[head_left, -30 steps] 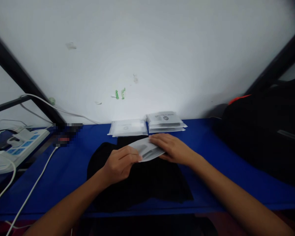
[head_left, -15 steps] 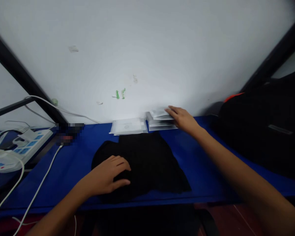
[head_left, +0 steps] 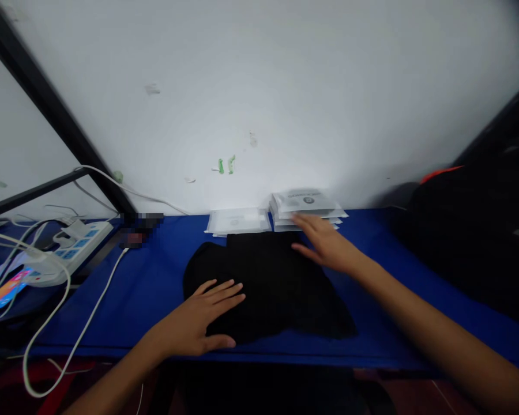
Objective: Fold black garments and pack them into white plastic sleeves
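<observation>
A piece of black cloth (head_left: pixel 277 282) lies spread on the blue table cover. On its left part rests my left hand (head_left: pixel 203 320), flat with the fingers spread. My right hand (head_left: pixel 324 242) is open above the cloth's far right corner, in front of a stack of white packets (head_left: pixel 305 202); nothing shows in its fingers. The top packet carries a dark round logo and some print. Left of the stack lies a flatter pile of white packets (head_left: pixel 239 220) against the wall.
A white power strip (head_left: pixel 80 245) with cables stands at the left, beside a phone with a lit screen (head_left: pixel 8 288). White cable (head_left: pixel 89 323) hangs over the table edge. A large black item (head_left: pixel 480 230) fills the right side. Dark frame bars (head_left: pixel 56 104) slope along the wall.
My right hand has come back from the packet stack toward the cloth, its fingers off the packets. My left hand's fingers have spread flatter. The view has shifted slightly left.
</observation>
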### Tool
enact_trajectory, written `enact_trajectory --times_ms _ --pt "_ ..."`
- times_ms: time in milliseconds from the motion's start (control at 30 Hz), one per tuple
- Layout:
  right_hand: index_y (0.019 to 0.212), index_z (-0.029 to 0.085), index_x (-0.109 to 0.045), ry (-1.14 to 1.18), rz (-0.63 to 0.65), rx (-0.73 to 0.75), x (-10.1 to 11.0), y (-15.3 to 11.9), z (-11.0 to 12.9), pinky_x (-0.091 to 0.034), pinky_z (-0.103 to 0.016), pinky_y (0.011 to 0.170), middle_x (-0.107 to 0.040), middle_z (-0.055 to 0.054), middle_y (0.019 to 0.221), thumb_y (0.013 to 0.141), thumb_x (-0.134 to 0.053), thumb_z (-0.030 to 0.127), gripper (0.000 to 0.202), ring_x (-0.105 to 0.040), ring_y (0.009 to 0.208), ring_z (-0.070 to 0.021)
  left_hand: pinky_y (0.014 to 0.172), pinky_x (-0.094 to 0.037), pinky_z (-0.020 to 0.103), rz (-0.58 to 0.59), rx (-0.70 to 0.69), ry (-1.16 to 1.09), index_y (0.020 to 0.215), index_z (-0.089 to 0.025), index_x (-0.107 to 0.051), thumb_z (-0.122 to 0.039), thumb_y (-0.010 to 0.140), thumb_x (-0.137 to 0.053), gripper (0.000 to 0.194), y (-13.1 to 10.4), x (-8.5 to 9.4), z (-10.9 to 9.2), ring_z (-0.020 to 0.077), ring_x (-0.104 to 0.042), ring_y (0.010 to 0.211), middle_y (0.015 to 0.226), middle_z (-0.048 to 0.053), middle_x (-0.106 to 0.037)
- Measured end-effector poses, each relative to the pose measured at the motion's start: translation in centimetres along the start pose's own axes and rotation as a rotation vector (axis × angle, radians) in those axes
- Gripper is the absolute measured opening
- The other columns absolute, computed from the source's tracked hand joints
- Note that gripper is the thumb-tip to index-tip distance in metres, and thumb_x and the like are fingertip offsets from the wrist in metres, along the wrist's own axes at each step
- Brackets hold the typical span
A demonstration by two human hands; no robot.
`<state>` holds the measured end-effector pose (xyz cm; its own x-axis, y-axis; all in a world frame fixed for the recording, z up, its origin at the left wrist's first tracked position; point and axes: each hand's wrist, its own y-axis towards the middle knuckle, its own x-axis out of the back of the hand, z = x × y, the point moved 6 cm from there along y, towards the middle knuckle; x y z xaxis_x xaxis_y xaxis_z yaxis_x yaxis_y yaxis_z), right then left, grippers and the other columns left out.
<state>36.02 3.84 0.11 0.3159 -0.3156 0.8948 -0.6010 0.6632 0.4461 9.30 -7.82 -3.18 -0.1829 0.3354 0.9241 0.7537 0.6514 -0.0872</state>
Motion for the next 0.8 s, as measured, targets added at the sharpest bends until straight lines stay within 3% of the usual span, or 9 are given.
enact_trajectory --times_ms 67,133,267,367,500,633,800 --pt "0.145 0.016 -0.036 0.195 0.159 0.130 0.1 -2.2 4.1 -0.043 -0.046 0.106 -0.050 -0.017 0.142 0.094 -0.053 0.043 0.060 -0.048 0.130 -0.0278 0.115 -0.025 0.057 -0.033 -0.019 -0.021 0.150 -0.030 -0.028 -0.051 0.089 -0.061 0.072 0.1 0.1 0.1 0.0299 -0.032 0.142 0.154 0.009 -0.035" --pt "0.146 0.020 -0.035 0.303 0.331 0.176 0.0 -4.8 6.9 -0.044 -0.046 0.105 -0.047 -0.015 0.145 0.090 -0.058 0.049 0.068 -0.049 0.130 -0.0277 0.113 -0.033 0.049 -0.091 -0.006 -0.058 0.147 -0.031 -0.034 -0.045 0.090 -0.062 0.065 -0.4 0.5 0.5 0.0276 -0.038 0.139 0.151 0.009 -0.041" --pt "0.145 0.018 -0.038 0.385 0.490 0.028 0.2 -8.5 7.3 -0.041 -0.047 0.108 -0.043 -0.015 0.149 0.087 -0.061 0.049 0.070 -0.044 0.134 -0.0301 0.105 -0.044 0.038 -0.150 0.076 -0.118 0.119 -0.027 -0.057 -0.032 0.090 -0.062 0.030 -2.3 1.3 1.8 0.0239 -0.051 0.127 0.140 0.007 -0.052" --pt "0.135 0.016 -0.048 0.407 0.536 -0.073 0.4 -9.8 6.5 -0.042 -0.048 0.107 -0.044 -0.016 0.148 0.085 -0.061 0.050 0.062 -0.044 0.134 -0.0310 0.100 -0.047 0.036 -0.160 0.095 -0.105 0.101 -0.024 -0.060 -0.028 0.094 -0.055 0.010 -3.4 1.7 2.3 0.0218 -0.055 0.120 0.132 0.005 -0.057" --pt "0.116 0.018 -0.059 0.399 0.554 -0.109 0.7 -10.2 6.6 -0.042 -0.048 0.107 -0.045 -0.015 0.147 0.088 -0.057 0.044 0.038 -0.044 0.134 -0.0303 0.097 -0.048 0.033 -0.213 0.086 -0.124 0.099 -0.024 -0.060 -0.028 0.097 -0.049 0.012 -3.7 2.3 2.4 0.0196 -0.058 0.115 0.125 0.004 -0.061" --pt "0.116 0.019 -0.059 0.385 0.535 -0.082 0.6 -10.1 7.4 -0.040 -0.051 0.108 -0.047 -0.014 0.146 0.085 -0.062 0.045 0.041 -0.041 0.136 -0.0327 0.093 -0.048 0.030 -0.354 0.089 -0.133 0.097 -0.023 -0.057 -0.027 0.099 -0.045 0.013 -3.3 3.4 2.6 0.0170 -0.061 0.108 0.120 0.004 -0.063" --pt "0.107 0.021 -0.060 0.468 0.460 -0.123 0.7 -9.8 7.1 -0.043 -0.046 0.105 -0.058 -0.011 0.135 0.094 -0.047 0.033 0.022 -0.051 0.128 -0.0276 0.080 -0.048 0.026 -0.511 0.154 -0.073 0.095 -0.023 -0.059 -0.031 0.098 -0.046 0.016 -2.9 4.6 3.2 0.0149 -0.064 0.087 0.095 0.000 -0.068"
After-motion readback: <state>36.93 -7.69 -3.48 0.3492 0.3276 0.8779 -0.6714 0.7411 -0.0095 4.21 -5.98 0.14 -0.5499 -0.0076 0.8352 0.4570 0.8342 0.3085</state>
